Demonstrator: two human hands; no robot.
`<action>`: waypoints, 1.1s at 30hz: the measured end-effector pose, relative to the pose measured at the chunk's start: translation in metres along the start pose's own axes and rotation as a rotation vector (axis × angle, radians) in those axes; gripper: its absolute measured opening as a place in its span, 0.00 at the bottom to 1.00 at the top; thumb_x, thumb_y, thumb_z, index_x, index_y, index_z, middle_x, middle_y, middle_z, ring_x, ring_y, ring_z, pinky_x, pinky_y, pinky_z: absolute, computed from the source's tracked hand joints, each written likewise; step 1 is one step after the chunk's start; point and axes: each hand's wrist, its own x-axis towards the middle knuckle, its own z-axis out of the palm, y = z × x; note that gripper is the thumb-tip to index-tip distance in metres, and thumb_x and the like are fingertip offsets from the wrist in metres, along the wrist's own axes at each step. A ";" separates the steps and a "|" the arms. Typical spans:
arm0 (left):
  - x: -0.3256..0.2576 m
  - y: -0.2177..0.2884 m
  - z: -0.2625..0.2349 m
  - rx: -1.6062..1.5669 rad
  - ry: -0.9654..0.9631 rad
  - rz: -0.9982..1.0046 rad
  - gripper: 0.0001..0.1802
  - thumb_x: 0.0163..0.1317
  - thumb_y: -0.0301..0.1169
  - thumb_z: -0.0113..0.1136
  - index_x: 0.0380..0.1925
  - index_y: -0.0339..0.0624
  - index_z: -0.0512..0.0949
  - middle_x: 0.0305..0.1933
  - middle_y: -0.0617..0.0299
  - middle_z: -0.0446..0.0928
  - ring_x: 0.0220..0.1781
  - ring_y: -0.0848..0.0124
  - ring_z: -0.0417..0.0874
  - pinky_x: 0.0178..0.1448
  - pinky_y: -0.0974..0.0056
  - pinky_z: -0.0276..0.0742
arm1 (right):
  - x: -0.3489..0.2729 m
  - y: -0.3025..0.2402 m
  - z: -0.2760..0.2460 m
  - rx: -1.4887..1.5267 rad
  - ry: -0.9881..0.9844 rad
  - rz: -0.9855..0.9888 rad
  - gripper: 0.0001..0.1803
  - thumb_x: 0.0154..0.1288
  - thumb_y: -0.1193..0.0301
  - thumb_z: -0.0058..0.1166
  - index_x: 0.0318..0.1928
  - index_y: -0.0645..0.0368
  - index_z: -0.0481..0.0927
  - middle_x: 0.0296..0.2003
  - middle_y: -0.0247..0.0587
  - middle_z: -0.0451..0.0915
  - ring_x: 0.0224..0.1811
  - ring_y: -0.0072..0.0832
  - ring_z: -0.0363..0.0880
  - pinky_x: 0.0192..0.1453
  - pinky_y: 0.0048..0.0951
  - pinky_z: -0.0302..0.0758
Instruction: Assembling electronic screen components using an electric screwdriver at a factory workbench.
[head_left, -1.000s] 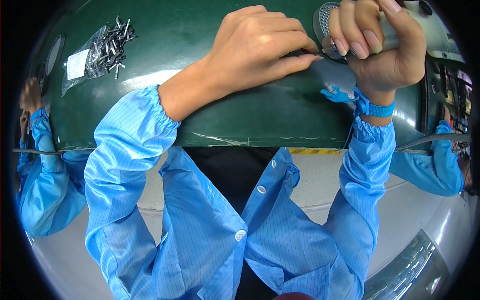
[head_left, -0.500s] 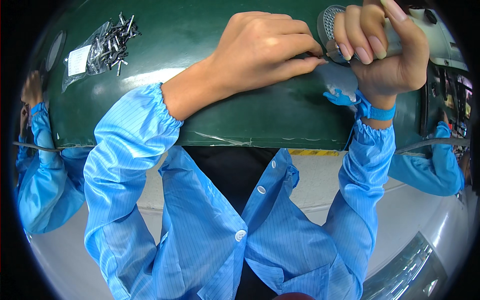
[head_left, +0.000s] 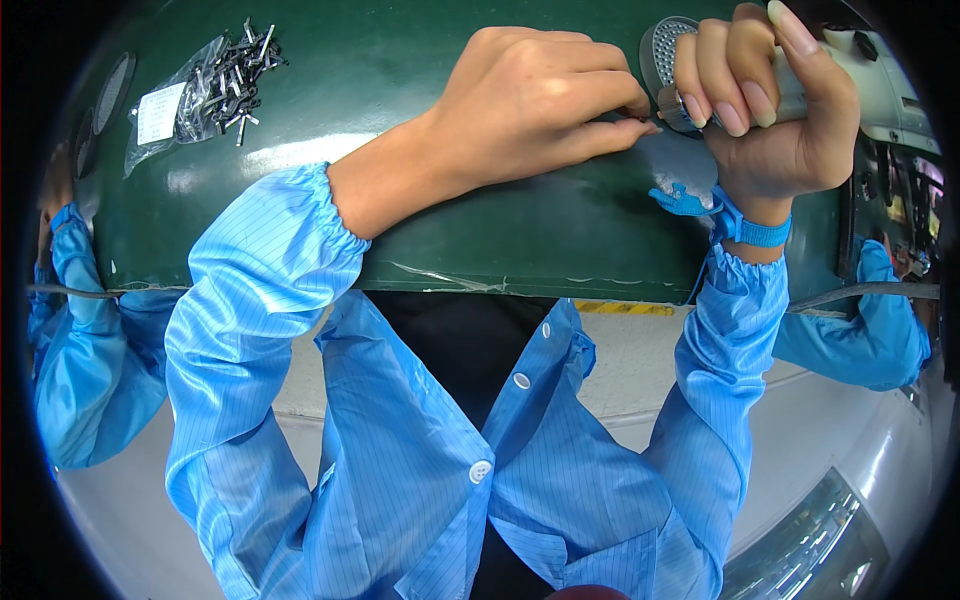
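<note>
My right hand (head_left: 775, 105) is wrapped round a light grey, tube-like device (head_left: 885, 95), palm turned up, thumb and index finger raised. A knurled metal collar (head_left: 675, 105) sticks out from its curled fingers on the left. My left hand (head_left: 545, 105) reaches across from the left, back of the hand up. Its thumb and index finger are pinched together just left of the collar. Whatever lies in the pinch is too small or hidden. A blue wrist strap (head_left: 762, 232) circles my right wrist.
A round perforated grey disc (head_left: 665, 48) stands behind the collar. On the green table (head_left: 500, 235), far left, a clear labelled bag (head_left: 160, 115) lies beside a pile of small black-and-silver parts (head_left: 240, 80). Other people's blue sleeves (head_left: 100, 390) show at both sides.
The view has shifted slightly. More of the knurled collar shows between my hands. Both hands keep nearly the same pose.
</note>
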 end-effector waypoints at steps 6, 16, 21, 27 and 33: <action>-0.002 0.004 0.000 -0.009 -0.016 -0.018 0.08 0.52 0.39 0.69 0.26 0.49 0.83 0.26 0.68 0.79 0.29 0.68 0.83 0.27 0.63 0.76 | -0.003 0.002 -0.003 0.038 -0.032 -0.007 0.12 0.70 0.71 0.44 0.41 0.70 0.75 0.12 0.30 0.58 0.10 0.21 0.58 0.17 0.27 0.64; -0.006 0.000 0.007 -0.013 -0.046 -0.058 0.11 0.51 0.41 0.70 0.27 0.48 0.83 0.26 0.67 0.79 0.30 0.68 0.84 0.27 0.63 0.76 | -0.001 0.008 -0.012 0.094 -0.082 -0.019 0.11 0.70 0.71 0.45 0.39 0.69 0.76 0.13 0.30 0.58 0.11 0.21 0.58 0.18 0.27 0.64; 0.000 -0.003 0.002 -0.038 -0.056 -0.055 0.10 0.50 0.36 0.72 0.28 0.45 0.83 0.27 0.65 0.79 0.27 0.67 0.82 0.27 0.64 0.75 | 0.006 0.010 -0.014 0.124 -0.111 -0.031 0.11 0.70 0.71 0.45 0.38 0.69 0.76 0.13 0.30 0.58 0.11 0.21 0.58 0.19 0.27 0.63; 0.007 0.007 -0.012 -0.068 -0.071 -0.151 0.19 0.42 0.41 0.74 0.29 0.42 0.80 0.26 0.59 0.77 0.26 0.61 0.80 0.27 0.61 0.75 | 0.009 -0.007 0.002 0.103 -0.068 0.077 0.11 0.72 0.71 0.43 0.44 0.67 0.72 0.14 0.29 0.58 0.12 0.20 0.58 0.20 0.27 0.64; 0.031 -0.006 -0.051 -0.047 0.114 -0.377 0.09 0.51 0.29 0.61 0.33 0.38 0.77 0.33 0.54 0.77 0.28 0.59 0.81 0.30 0.59 0.76 | 0.003 -0.011 -0.014 -0.099 0.012 -0.017 0.14 0.69 0.72 0.44 0.52 0.67 0.66 0.13 0.29 0.58 0.10 0.18 0.56 0.15 0.24 0.63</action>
